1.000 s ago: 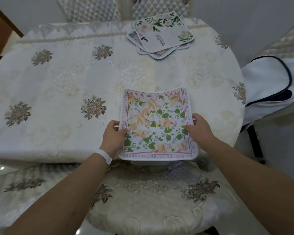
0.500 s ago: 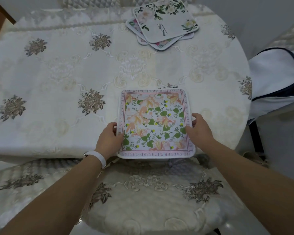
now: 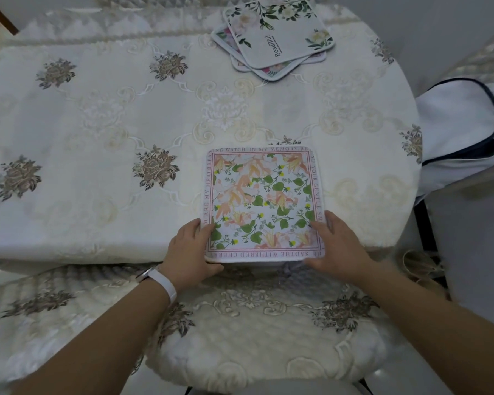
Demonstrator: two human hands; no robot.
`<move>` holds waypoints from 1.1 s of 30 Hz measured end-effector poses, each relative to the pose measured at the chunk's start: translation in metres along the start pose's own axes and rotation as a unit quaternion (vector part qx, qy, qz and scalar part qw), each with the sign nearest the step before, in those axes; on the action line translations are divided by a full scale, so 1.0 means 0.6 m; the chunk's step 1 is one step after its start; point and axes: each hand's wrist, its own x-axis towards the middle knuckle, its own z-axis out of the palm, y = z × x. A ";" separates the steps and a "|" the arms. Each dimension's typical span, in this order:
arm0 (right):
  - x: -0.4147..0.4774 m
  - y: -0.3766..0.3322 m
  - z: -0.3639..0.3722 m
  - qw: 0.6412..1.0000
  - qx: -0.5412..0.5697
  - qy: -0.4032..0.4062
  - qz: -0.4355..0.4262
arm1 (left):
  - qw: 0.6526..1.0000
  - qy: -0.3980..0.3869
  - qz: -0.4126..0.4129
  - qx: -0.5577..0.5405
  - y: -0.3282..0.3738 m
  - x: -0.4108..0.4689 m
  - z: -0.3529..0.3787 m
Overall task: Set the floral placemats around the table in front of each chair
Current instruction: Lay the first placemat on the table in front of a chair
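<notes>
**Placemat at the near edge of the table, a hand on each near corner**

Head view: The placemat, printed with peach flowers and green leaves inside a border of lettering, lies flat on the table, on its embroidered cloth. Its near edge runs along the table's near rim, directly in front of the cushioned chair. The mat is close to square, so it has no real long axis. Its sides sit roughly square to the table edge.

The left hand, with a white wristband behind it, holds the near left corner: fingers lie over the side border and the thumb is tucked along the near edge. The right hand mirrors it on the near right corner. Each appears to pinch its corner lightly rather than press flat. The mat stretches away from both grips toward the table's middle, with neither hand nearer than the other.

This place looks all but set, so letting go seems the step in hand. The stack of mats waits at the far edge, well apart, straight ahead and slightly to the right, so the right hand has the shorter reach. A white bag with dark trim rests just beside the table's right end.
</notes>
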 end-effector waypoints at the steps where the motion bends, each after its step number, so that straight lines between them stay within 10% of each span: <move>1: -0.001 0.002 0.003 1.000 -0.008 0.001 -0.004 | 1.000 0.006 0.000 -0.002 0.000 0.000 0.000; 33: -0.002 -0.008 -0.042 0.998 0.038 -0.004 -0.046 | 0.989 0.099 -0.077 -0.084 0.058 -0.077 -0.030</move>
